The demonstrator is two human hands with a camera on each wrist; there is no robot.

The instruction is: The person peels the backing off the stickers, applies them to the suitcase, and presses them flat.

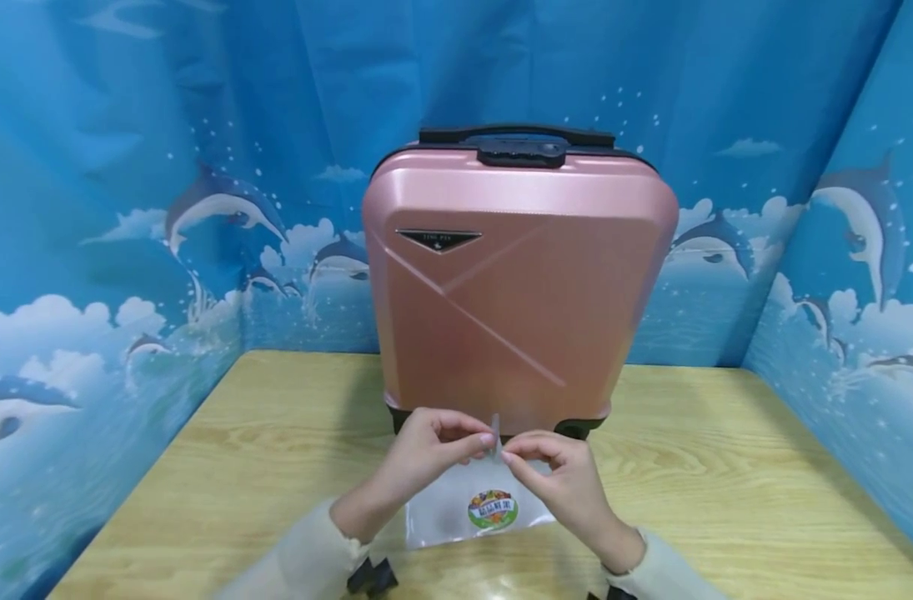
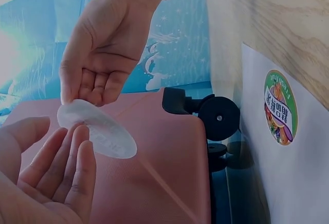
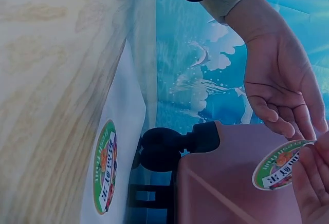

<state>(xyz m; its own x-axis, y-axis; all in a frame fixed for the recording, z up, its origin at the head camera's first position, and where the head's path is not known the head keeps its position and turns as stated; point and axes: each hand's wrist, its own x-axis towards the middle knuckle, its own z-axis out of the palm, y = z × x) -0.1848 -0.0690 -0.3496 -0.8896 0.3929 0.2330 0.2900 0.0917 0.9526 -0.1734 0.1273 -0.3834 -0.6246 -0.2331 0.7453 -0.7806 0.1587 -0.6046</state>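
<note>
Between both hands an oval fruit sticker [image 1: 495,427] stands edge-on in the head view. Its pale back faces the left wrist view, while its green printed front [image 3: 275,168] shows in the right wrist view. The left hand [image 1: 437,454] pinches it by thumb and fingers from the left. On the other side, the right hand [image 1: 569,479] pinches its edge with thumb and forefinger. Below them a white sheet [image 1: 437,512] lies on the table, bearing another oval fruit sticker [image 1: 492,509]. The hands partly cover the sheet's far part.
Just behind the hands a pink suitcase [image 1: 516,308] stands upright on the wooden table [image 1: 276,433], with black wheels at its base. Blue dolphin-printed curtains [image 1: 298,125] enclose the back and sides.
</note>
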